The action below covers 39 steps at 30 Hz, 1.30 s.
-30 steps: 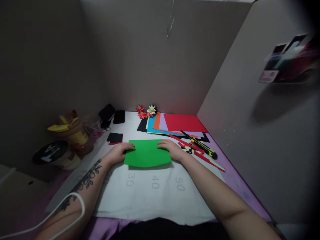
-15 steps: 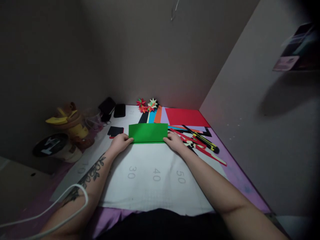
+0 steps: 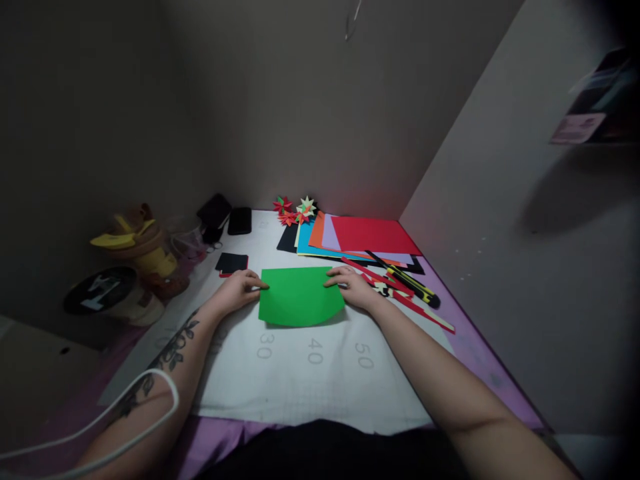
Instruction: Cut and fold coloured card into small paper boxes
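A sheet of green paper (image 3: 300, 299) lies in front of me on a white mat printed with numbers (image 3: 320, 387); its near edge curls slightly up off the mat. My left hand (image 3: 244, 288) pinches the paper's left edge between thumb and fingers. At the upper right edge, my right hand (image 3: 349, 285) grips the sheet the same way, fingers on top. Small black and red paper squares (image 3: 233, 264) rest just beyond my left hand. Right of my right hand lie red and cream paper strips (image 3: 425, 313) and a yellow and black utility knife (image 3: 413, 283).
Fanned coloured paper sheets (image 3: 377, 233) and folded paper stars (image 3: 300, 209) sit at the back by the wall. A black phone (image 3: 240, 221) lies at the back left. Pots with yellow items (image 3: 143, 247) and a dark-lidded tub (image 3: 107, 297) stand left. A white cable (image 3: 170, 383) crosses my left forearm.
The green paper was a narrower, folded-looking band raised at the back; now it is opened out as a wider sheet toward me. Both hands have shifted slightly along its edges.
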{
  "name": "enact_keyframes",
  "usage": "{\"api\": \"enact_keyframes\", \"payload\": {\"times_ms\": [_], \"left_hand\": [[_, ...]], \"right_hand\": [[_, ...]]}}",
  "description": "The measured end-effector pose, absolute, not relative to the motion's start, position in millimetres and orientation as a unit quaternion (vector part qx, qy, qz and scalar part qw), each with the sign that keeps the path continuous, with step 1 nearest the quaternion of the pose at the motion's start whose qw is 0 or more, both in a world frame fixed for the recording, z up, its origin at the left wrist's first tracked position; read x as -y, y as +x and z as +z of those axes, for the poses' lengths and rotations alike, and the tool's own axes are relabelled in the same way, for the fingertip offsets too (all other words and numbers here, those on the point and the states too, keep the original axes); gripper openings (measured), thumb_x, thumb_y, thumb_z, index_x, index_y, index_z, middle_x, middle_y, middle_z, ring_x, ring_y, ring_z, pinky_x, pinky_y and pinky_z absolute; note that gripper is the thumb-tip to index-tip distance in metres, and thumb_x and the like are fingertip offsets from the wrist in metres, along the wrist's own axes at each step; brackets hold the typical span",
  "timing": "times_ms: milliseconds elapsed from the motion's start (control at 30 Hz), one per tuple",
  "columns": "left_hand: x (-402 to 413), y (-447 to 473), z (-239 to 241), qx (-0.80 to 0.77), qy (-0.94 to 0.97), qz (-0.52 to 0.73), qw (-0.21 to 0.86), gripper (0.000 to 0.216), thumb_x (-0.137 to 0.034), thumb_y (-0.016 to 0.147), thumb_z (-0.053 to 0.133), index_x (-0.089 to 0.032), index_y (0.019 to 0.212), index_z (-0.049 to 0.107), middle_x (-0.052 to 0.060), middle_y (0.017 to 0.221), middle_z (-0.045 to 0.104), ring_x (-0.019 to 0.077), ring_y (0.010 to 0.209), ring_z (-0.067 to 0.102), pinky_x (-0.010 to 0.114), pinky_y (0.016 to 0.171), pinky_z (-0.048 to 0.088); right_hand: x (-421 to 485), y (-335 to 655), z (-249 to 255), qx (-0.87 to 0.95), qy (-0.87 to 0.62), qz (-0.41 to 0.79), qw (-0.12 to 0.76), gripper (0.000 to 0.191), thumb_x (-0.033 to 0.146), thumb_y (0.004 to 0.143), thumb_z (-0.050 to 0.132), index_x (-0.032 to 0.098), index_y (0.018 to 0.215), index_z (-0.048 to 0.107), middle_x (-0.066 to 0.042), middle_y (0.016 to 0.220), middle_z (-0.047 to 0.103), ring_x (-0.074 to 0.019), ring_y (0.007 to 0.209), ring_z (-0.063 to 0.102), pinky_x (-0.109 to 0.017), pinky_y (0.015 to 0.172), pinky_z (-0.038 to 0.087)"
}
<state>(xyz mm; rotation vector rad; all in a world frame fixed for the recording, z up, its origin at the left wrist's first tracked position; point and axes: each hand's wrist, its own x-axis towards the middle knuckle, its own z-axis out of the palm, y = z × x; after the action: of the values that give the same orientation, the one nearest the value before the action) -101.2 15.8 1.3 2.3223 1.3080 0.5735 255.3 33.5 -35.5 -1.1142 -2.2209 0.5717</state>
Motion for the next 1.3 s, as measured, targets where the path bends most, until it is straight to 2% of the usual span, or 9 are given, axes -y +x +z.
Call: {"api": "enact_keyframes", "payload": {"times_ms": [200, 400, 600, 767, 800, 900, 1167, 1300], "left_hand": [[-10, -101, -3, -0.469, 0.847, 0.194, 0.157, 0.022, -0.028, 0.079, 0.060, -0.023, 0.093, 0.076, 0.008, 0.100, 0.066, 0.0198, 0.091, 0.059, 0.032, 0.084, 0.045], [-3, -93, -6, -0.487, 0.851, 0.176, 0.091, 0.028, -0.025, 0.080, 0.058, -0.030, 0.103, 0.073, 0.006, 0.106, 0.064, 0.0209, 0.094, 0.056, 0.035, 0.088, 0.043], [-7, -93, -8, -0.498, 0.832, 0.208, 0.127, 0.016, -0.033, 0.076, 0.064, -0.024, 0.082, 0.076, 0.006, 0.097, 0.068, 0.0204, 0.090, 0.056, 0.033, 0.083, 0.043], [-9, -84, -2, -0.592, 0.752, 0.213, 0.194, 0.029, -0.043, 0.074, 0.059, -0.018, 0.062, 0.069, 0.005, 0.077, 0.067, 0.0184, 0.075, 0.058, 0.026, 0.066, 0.042], [-10, -80, 0, -0.618, 0.731, 0.210, 0.199, 0.031, -0.044, 0.074, 0.058, -0.018, 0.061, 0.068, 0.005, 0.073, 0.067, 0.0185, 0.072, 0.058, 0.025, 0.063, 0.041], [-10, -71, 5, -0.679, 0.681, 0.190, 0.196, 0.034, -0.047, 0.074, 0.054, -0.018, 0.062, 0.067, 0.004, 0.070, 0.068, 0.0194, 0.070, 0.058, 0.025, 0.057, 0.037], [-11, -64, 9, -0.710, 0.673, 0.138, 0.153, 0.038, -0.049, 0.076, 0.050, -0.019, 0.064, 0.068, 0.005, 0.071, 0.069, 0.0195, 0.069, 0.060, 0.026, 0.054, 0.031], [-11, -65, 7, -0.710, 0.673, 0.144, 0.148, 0.035, -0.049, 0.075, 0.053, -0.019, 0.066, 0.069, 0.005, 0.073, 0.070, 0.0197, 0.071, 0.060, 0.026, 0.055, 0.032]], "right_hand": [[-34, 260, -40, 0.835, -0.424, 0.206, 0.285, 0.022, 0.016, 0.076, 0.065, 0.029, 0.089, 0.076, -0.005, 0.112, 0.066, -0.0234, 0.106, 0.056, -0.043, 0.096, 0.043], [-32, 263, -43, 0.838, -0.417, 0.188, 0.296, 0.022, 0.018, 0.076, 0.065, 0.030, 0.091, 0.076, -0.005, 0.113, 0.068, -0.0243, 0.106, 0.057, -0.044, 0.095, 0.044], [-31, 262, -43, 0.811, -0.437, 0.201, 0.334, 0.013, 0.022, 0.069, 0.071, 0.025, 0.081, 0.076, -0.006, 0.106, 0.070, -0.0245, 0.100, 0.060, -0.042, 0.091, 0.047], [-30, 252, -36, 0.773, -0.504, 0.208, 0.324, 0.010, 0.022, 0.070, 0.067, 0.022, 0.077, 0.074, -0.005, 0.098, 0.071, -0.0243, 0.096, 0.062, -0.036, 0.087, 0.047], [-30, 249, -36, 0.766, -0.519, 0.203, 0.321, 0.008, 0.023, 0.071, 0.066, 0.021, 0.072, 0.073, -0.005, 0.096, 0.071, -0.0237, 0.094, 0.062, -0.035, 0.085, 0.047], [-32, 243, -37, 0.743, -0.565, 0.171, 0.316, 0.017, 0.027, 0.074, 0.062, 0.020, 0.058, 0.066, -0.005, 0.094, 0.069, -0.0211, 0.089, 0.061, -0.032, 0.081, 0.046], [-36, 233, -41, 0.725, -0.627, 0.108, 0.263, 0.023, 0.031, 0.081, 0.057, 0.020, 0.061, 0.063, -0.009, 0.105, 0.061, -0.0248, 0.100, 0.051, -0.039, 0.090, 0.039], [-36, 234, -42, 0.729, -0.622, 0.104, 0.265, 0.024, 0.031, 0.080, 0.058, 0.020, 0.058, 0.059, -0.008, 0.101, 0.061, -0.0250, 0.097, 0.051, -0.040, 0.089, 0.039]]}}
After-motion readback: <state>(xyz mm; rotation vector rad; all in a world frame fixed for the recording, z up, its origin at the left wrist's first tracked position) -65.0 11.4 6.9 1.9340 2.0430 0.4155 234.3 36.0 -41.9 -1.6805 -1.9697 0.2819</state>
